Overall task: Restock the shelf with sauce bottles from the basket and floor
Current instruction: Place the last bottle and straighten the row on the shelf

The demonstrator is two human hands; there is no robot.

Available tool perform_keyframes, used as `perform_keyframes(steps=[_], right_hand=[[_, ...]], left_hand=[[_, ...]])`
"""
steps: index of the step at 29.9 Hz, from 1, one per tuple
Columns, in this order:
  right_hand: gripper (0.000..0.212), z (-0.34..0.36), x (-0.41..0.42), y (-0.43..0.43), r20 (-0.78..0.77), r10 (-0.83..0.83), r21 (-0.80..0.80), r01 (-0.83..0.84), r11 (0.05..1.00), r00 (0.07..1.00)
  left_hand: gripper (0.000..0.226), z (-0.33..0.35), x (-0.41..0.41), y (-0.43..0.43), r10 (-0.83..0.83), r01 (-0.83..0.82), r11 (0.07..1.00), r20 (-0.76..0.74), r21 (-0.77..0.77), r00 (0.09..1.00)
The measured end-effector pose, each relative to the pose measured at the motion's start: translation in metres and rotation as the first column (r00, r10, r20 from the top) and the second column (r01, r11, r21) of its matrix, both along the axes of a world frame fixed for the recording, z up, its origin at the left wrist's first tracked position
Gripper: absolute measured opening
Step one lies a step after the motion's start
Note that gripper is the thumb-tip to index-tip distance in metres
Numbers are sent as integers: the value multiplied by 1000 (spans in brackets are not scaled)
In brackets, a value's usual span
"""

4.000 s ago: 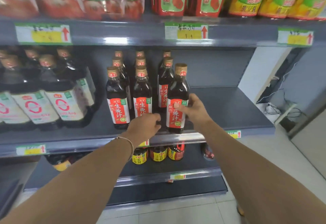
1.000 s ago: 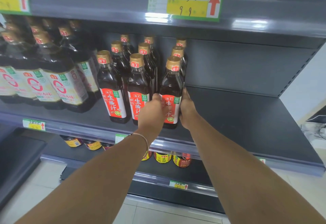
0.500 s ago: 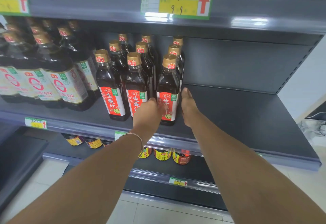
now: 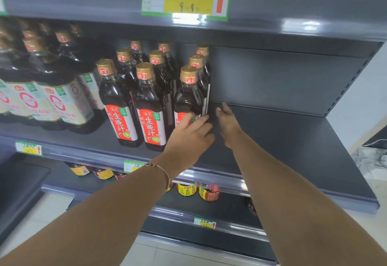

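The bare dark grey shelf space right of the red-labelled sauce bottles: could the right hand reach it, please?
Probably yes: the right hand is open beside that bare dark grey shelf space, with nothing in between.

Both hands loosen off the front-right sauce bottle point(image 4: 189, 98): left hand point(image 4: 188, 137) slides right across its label, right hand point(image 4: 227, 122) opens beside it.
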State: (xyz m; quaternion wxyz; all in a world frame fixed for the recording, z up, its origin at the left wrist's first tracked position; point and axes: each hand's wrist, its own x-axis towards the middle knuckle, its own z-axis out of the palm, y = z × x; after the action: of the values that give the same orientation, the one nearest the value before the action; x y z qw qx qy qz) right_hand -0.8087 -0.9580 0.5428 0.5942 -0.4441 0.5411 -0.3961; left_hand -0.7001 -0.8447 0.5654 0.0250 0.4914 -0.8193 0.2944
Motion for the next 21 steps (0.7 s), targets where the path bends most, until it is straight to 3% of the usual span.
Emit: perform_keyframes(steps=[2, 7, 10, 14, 18, 21], right_hand=[[52, -1, 12, -8, 16, 37, -21, -37, 999, 999], [45, -1, 40, -26, 287, 50, -2, -51, 999, 957], [44, -8, 45, -32, 298, 47, -31, -39, 999, 953], [43, -15, 47, -33, 317, 43, -38, -32, 999, 947], [43, -18, 49, -35, 351, 10, 7, -13, 1000, 936], [44, -19, 50, -36, 352, 5, 19, -13, 1000, 936]], left_hand=[[17, -2, 6, 1, -4, 7, 999, 66, -39, 998], [25, -7, 20, -8, -19, 46, 990, 199, -133, 980], [40, -12, 24, -14, -22, 56, 981, 180, -183, 983], [40, -12, 26, -15, -20, 73, 972, 230, -223, 973], [57, -11, 28, -17, -19, 81, 960, 229, -267, 973], [48, -13, 28, -18, -49, 114, 950, 225, -289, 973]])
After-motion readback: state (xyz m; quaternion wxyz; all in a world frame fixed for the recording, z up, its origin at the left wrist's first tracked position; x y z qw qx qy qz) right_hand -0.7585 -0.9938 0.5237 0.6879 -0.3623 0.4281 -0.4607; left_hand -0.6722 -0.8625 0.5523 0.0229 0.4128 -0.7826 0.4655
